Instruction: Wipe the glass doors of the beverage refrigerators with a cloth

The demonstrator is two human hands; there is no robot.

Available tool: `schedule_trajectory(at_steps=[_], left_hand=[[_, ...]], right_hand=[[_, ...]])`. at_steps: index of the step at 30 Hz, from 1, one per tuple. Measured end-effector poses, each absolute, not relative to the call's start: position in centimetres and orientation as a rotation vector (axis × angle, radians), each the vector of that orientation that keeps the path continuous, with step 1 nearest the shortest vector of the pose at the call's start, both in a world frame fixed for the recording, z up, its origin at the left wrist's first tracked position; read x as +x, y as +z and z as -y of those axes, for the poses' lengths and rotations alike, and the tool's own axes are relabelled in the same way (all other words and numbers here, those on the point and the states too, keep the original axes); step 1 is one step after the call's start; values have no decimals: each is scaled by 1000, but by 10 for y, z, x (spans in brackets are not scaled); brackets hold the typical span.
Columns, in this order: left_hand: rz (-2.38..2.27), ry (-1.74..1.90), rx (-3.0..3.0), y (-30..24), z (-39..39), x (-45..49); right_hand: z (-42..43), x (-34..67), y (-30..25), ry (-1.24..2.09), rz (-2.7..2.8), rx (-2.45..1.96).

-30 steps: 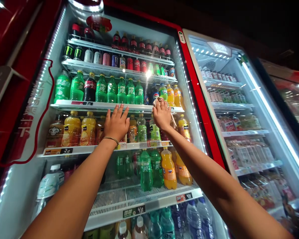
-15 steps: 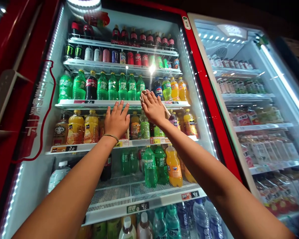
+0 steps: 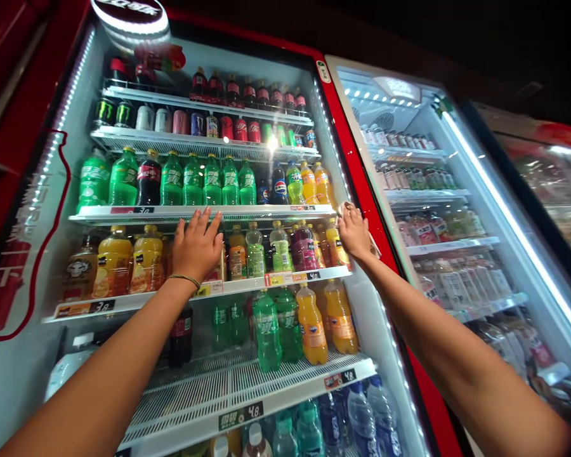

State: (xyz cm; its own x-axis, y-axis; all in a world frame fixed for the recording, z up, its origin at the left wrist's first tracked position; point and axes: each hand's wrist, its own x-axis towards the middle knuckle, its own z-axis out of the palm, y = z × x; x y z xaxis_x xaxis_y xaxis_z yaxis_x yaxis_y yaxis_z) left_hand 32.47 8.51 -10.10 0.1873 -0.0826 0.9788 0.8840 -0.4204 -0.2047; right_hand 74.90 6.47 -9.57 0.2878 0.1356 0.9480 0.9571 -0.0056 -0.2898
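Note:
My left hand (image 3: 197, 244) lies against the glass door (image 3: 147, 336) of a drinks fridge, palm forward and fingers spread, with a thin band on its wrist. It holds nothing. Farther right, my right hand (image 3: 354, 230) presses a pale cloth (image 3: 375, 246) flat on the same glass, near the door's right side. Most of the cloth is hidden under the palm; only its edges show. Behind the glass, a yellow juice bottle (image 3: 335, 244) stands just left of my right hand, and orange juice bottles (image 3: 146, 260) are left of my left hand.
The red door frame (image 3: 347, 139) runs down just right of my right hand. Shelves inside hold green soda bottles (image 3: 171, 178), cans (image 3: 240, 129) and cola bottles (image 3: 232, 90). A second lit fridge (image 3: 412, 152) with bottles stands to the right.
My right hand has slid the cloth rightward across the glass, from the middle toward the frame. My left hand stays on the glass in about the same place. The view has shifted right.

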Motion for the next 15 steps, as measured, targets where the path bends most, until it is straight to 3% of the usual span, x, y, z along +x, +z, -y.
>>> schedule_trajectory(at_steps=[6, 15], left_hand=[[770, -1406, -1583, -104, -86, 327], [795, -1309, -1618, -126, -81, 309]], right_hand=[[-70, 744, -130, -789, 859, -1434], [-74, 541, -134, -1128, 1354, -1214]])
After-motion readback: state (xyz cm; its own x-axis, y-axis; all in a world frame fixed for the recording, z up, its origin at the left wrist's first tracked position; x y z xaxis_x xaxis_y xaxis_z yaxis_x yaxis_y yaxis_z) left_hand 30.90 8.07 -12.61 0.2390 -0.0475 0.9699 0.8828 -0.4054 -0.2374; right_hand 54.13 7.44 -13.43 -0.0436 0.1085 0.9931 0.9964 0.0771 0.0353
